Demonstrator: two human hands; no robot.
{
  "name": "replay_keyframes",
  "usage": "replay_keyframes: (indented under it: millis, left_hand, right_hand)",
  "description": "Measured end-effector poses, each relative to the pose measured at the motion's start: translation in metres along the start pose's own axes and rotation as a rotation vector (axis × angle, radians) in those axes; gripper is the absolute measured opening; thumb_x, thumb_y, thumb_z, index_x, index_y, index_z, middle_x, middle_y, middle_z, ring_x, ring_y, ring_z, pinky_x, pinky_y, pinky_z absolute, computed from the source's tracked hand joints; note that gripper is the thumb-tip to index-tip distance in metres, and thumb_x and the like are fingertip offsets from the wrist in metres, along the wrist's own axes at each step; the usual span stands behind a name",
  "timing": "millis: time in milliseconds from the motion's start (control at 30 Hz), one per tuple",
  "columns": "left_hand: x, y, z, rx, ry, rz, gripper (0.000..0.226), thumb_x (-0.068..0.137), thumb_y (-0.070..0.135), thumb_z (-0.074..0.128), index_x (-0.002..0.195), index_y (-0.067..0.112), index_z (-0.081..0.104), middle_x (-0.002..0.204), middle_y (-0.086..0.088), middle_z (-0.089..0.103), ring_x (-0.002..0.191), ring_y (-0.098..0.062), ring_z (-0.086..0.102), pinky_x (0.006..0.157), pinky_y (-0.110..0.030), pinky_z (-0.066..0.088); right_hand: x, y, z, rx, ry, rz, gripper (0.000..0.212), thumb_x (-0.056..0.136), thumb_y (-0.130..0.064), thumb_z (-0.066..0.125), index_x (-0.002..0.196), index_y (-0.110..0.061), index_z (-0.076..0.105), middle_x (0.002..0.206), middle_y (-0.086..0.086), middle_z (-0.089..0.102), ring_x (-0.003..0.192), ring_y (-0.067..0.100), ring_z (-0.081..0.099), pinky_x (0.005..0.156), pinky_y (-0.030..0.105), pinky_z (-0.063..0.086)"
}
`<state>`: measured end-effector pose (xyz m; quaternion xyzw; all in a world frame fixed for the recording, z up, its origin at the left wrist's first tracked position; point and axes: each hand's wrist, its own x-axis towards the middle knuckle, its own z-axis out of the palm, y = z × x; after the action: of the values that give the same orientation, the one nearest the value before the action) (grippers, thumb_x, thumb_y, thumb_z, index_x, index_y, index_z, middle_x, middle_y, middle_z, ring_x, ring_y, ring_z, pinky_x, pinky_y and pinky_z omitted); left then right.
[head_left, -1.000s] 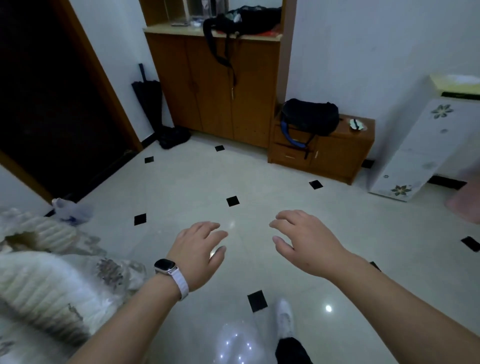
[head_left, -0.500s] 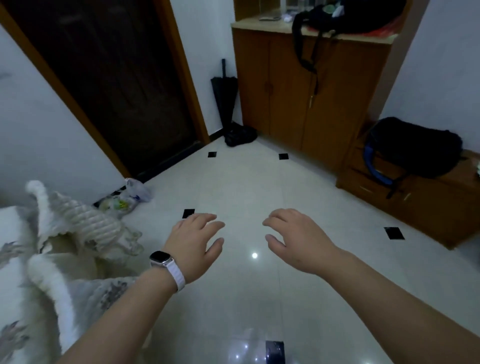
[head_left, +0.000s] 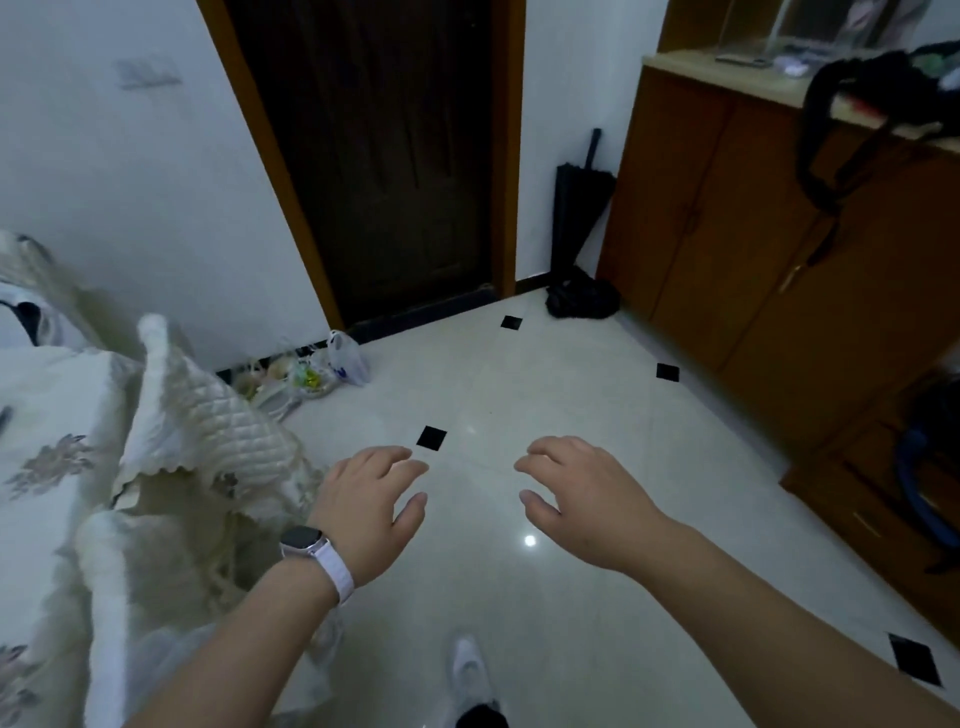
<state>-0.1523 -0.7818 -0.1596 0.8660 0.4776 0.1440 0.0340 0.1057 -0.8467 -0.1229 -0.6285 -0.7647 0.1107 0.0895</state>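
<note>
Quilted bedspread (head_left: 208, 415) fills the lower left of the frame, cream-coloured with a scalloped edge. It lies rumpled in folds, the nearest fold just beside the left wrist. The pale tiled floor (head_left: 545, 395) takes the middle, a dark door (head_left: 384, 156) stands at upper centre, and a brown cabinet (head_left: 753, 249) runs down the right side.

Both hands hover over the floor in the lower middle, palms down and holding nothing. The left hand (head_left: 369, 512) has its fingers loosely spread and slightly bent, and the right hand (head_left: 582, 499) is the same, near it but apart. Neither touches the bedspread. A watch (head_left: 301, 535) sits on the left wrist.

This looks like the approach, before any grasp. The next move likely calls for carrying both hands toward the left of the frame, to the scalloped edge. Each hand would then take hold of it at separate spots, so the cloth lifts evenly.
</note>
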Motion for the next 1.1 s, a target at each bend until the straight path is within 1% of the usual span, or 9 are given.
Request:
replay_keyframes:
  millis: [133, 233, 367, 467, 600, 700, 900, 1100]
  left_hand:
    - [0.059, -0.049, 0.001, -0.020, 0.004, -0.057, 0.038, 0.083, 0.043, 0.045, 0.106, 0.023, 0.068, 0.114, -0.003, 0.067, 0.103, -0.028, 0.063, 0.082, -0.043, 0.049]
    - [0.098, -0.092, -0.007, -0.008, 0.017, -0.061, 0.039, 0.085, 0.043, 0.045, 0.109, 0.023, 0.067, 0.117, -0.004, 0.066, 0.105, -0.028, 0.061, 0.085, -0.043, 0.049]
    - [0.143, -0.142, -0.021, 0.021, 0.034, -0.111, 0.040, 0.085, 0.043, 0.045, 0.110, 0.021, 0.067, 0.117, -0.006, 0.066, 0.103, -0.030, 0.062, 0.083, -0.045, 0.049]
    - [0.161, -0.169, -0.028, 0.043, 0.055, -0.150, 0.039, 0.086, 0.043, 0.045, 0.110, 0.021, 0.067, 0.117, -0.005, 0.066, 0.103, -0.029, 0.062, 0.083, -0.043, 0.049]
    - [0.181, -0.208, -0.028, 0.061, 0.056, -0.258, 0.042, 0.085, 0.044, 0.043, 0.112, 0.020, 0.067, 0.122, -0.008, 0.064, 0.106, -0.032, 0.061, 0.085, -0.046, 0.048]
    - [0.198, -0.238, -0.021, 0.079, 0.045, -0.344, 0.042, 0.086, 0.045, 0.043, 0.113, 0.022, 0.066, 0.127, -0.007, 0.061, 0.109, -0.031, 0.060, 0.086, -0.046, 0.048]
    - [0.258, -0.294, -0.008, 0.126, 0.040, -0.496, 0.041, 0.085, 0.045, 0.044, 0.112, 0.022, 0.065, 0.125, -0.008, 0.061, 0.105, -0.033, 0.061, 0.082, -0.047, 0.050]
    - [0.326, -0.332, -0.015, 0.162, 0.049, -0.635, 0.041, 0.085, 0.045, 0.044, 0.113, 0.023, 0.064, 0.126, -0.007, 0.060, 0.107, -0.033, 0.060, 0.082, -0.045, 0.049]
  right_hand:
    - [0.087, 0.007, -0.012, -0.054, -0.035, -0.033, 0.040, 0.098, -0.041, 0.044, 0.133, -0.025, 0.054, 0.137, -0.006, 0.051, 0.126, 0.017, 0.045, 0.103, 0.033, 0.036]
    - [0.152, 0.004, -0.027, -0.097, -0.008, -0.070, 0.041, 0.098, -0.041, 0.044, 0.134, -0.025, 0.054, 0.136, -0.006, 0.051, 0.125, 0.017, 0.046, 0.103, 0.034, 0.037]
    - [0.222, 0.000, -0.037, -0.085, 0.020, -0.105, 0.040, 0.097, -0.039, 0.044, 0.134, -0.027, 0.053, 0.138, -0.007, 0.050, 0.127, 0.015, 0.044, 0.104, 0.033, 0.035]
    - [0.270, -0.004, -0.037, -0.076, 0.004, -0.155, 0.039, 0.097, -0.038, 0.044, 0.133, -0.026, 0.054, 0.137, -0.007, 0.051, 0.125, 0.015, 0.045, 0.104, 0.034, 0.036]
    - [0.340, -0.011, -0.033, -0.058, -0.014, -0.231, 0.040, 0.098, -0.037, 0.044, 0.136, -0.026, 0.052, 0.139, -0.007, 0.050, 0.127, 0.014, 0.043, 0.105, 0.032, 0.035]
    - [0.393, -0.016, -0.026, -0.037, -0.050, -0.301, 0.040, 0.098, -0.036, 0.045, 0.136, -0.025, 0.053, 0.138, -0.005, 0.051, 0.126, 0.015, 0.045, 0.104, 0.033, 0.036]
    - [0.522, -0.012, -0.012, -0.015, -0.112, -0.439, 0.042, 0.098, -0.038, 0.043, 0.138, -0.027, 0.049, 0.139, -0.006, 0.049, 0.124, 0.014, 0.044, 0.104, 0.033, 0.037]
    - [0.641, -0.017, -0.017, 0.040, -0.161, -0.627, 0.040, 0.096, -0.037, 0.043, 0.133, -0.025, 0.054, 0.133, -0.006, 0.053, 0.119, 0.015, 0.047, 0.101, 0.034, 0.040]
